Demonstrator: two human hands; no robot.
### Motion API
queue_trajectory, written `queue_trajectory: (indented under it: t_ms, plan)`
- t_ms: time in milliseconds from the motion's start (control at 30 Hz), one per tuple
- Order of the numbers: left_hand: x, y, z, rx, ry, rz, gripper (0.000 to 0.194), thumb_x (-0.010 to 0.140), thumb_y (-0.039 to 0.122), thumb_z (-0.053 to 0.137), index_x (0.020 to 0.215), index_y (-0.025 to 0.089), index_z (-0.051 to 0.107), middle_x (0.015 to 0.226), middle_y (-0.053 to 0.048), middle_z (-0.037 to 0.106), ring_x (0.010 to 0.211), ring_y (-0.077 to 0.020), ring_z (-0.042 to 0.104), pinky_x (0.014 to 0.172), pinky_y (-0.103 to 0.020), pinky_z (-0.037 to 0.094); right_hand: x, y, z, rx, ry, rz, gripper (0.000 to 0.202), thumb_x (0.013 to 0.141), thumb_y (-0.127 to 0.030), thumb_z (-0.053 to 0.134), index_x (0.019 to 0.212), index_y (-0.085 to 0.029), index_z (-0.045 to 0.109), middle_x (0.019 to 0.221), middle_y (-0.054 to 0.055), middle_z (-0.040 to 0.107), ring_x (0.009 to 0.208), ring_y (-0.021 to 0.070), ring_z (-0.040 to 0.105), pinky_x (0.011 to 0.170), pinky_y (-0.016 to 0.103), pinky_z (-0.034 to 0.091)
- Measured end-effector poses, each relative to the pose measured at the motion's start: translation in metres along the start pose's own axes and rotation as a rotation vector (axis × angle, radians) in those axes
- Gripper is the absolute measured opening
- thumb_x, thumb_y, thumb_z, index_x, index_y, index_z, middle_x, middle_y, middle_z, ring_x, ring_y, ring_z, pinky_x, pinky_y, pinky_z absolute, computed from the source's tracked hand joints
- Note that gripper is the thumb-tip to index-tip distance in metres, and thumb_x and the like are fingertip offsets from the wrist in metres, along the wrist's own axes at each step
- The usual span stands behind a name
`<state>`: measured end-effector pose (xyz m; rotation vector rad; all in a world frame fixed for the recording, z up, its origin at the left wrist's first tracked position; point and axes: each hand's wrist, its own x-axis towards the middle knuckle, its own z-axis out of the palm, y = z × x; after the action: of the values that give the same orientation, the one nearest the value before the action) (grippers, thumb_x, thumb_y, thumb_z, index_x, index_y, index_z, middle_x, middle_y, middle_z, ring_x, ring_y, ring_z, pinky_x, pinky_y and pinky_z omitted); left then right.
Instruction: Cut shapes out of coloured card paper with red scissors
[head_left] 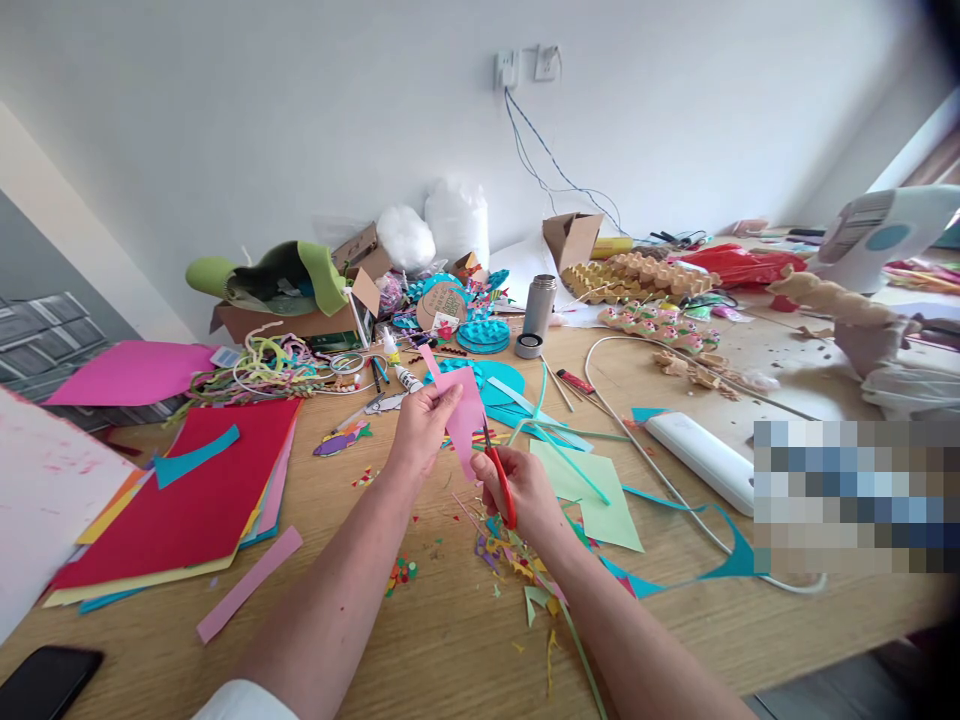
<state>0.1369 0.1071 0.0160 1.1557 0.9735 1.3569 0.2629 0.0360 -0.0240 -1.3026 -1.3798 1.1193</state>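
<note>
My left hand [424, 428] pinches a piece of pink paper [463, 402] by its left side, above the middle of the table. Red-handled scissors [501, 485] are in my right hand [523, 492], fingers wrapped round the handles. The blades point away from me and meet the right edge of the pink paper; how far apart they are is hard to make out. Beneath my hands lie small coloured paper scraps [517, 560]. A light green paper sheet [589, 490] lies just right of my right hand, and a pink paper strip [251, 585] rests left of my left forearm.
On the left is a stack of coloured paper [187, 490], with a phone [49, 685] nearer me. Behind my hands stand a grey thermos [540, 308] and turquoise paper discs [482, 336]. A white power strip [701, 462] and its cable lie on the right.
</note>
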Motion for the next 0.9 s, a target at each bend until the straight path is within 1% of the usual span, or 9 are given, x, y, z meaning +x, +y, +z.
queue_trajectory:
  t_ms: [200, 567, 767, 833, 900]
  plan:
    - [-0.0005, 0.0014, 0.0013, -0.011, -0.005, 0.001, 0.042, 0.059, 0.051, 0.078, 0.077, 0.014, 0.07, 0.061, 0.002, 0.059, 0.053, -0.0091, 0.048, 0.051, -0.021, 0.04, 0.001, 0.0007, 0.0, -0.023, 0.021, -0.008, 0.046, 0.076, -0.06, 0.064, 0.062, -0.018, 0.051, 0.044, -0.002, 0.053, 0.036, 0.0116, 0.051, 0.036, 0.019, 0.035]
    - [-0.0003, 0.0004, 0.0007, -0.006, -0.01, 0.001, 0.041, 0.059, 0.051, 0.078, 0.073, 0.014, 0.068, 0.06, 0.003, 0.058, 0.052, -0.0084, 0.047, 0.05, -0.02, 0.039, 0.0005, -0.0002, 0.0002, -0.02, 0.076, -0.009, 0.048, 0.072, -0.061, 0.066, 0.057, -0.02, 0.046, 0.04, -0.005, 0.045, 0.034, 0.0105, 0.045, 0.035, 0.019, 0.028]
    - [-0.0014, 0.0042, 0.0016, -0.024, -0.022, -0.017, 0.038, 0.062, 0.048, 0.077, 0.076, 0.014, 0.069, 0.059, 0.002, 0.061, 0.053, -0.0102, 0.053, 0.051, -0.022, 0.042, 0.0001, 0.0005, -0.0008, -0.02, 0.09, -0.015, 0.047, 0.072, -0.059, 0.067, 0.056, -0.02, 0.046, 0.037, -0.005, 0.044, 0.032, 0.0099, 0.042, 0.034, 0.019, 0.028]
    - [-0.0026, 0.0069, 0.0016, -0.037, -0.055, -0.039, 0.037, 0.061, 0.044, 0.079, 0.081, 0.014, 0.069, 0.062, 0.001, 0.065, 0.055, -0.0117, 0.057, 0.055, -0.023, 0.046, 0.001, 0.0018, -0.0008, -0.022, 0.095, -0.016, 0.047, 0.072, -0.059, 0.067, 0.056, -0.02, 0.046, 0.037, -0.005, 0.044, 0.031, 0.0097, 0.042, 0.034, 0.019, 0.028]
    - [-0.0035, 0.0091, 0.0011, -0.049, -0.101, -0.067, 0.039, 0.056, 0.037, 0.083, 0.086, 0.014, 0.069, 0.068, -0.002, 0.069, 0.061, -0.0147, 0.063, 0.062, -0.027, 0.05, 0.0019, 0.0028, -0.0006, -0.03, 0.101, -0.017, 0.048, 0.072, -0.06, 0.067, 0.056, -0.02, 0.045, 0.037, -0.005, 0.045, 0.03, 0.0097, 0.041, 0.033, 0.019, 0.028]
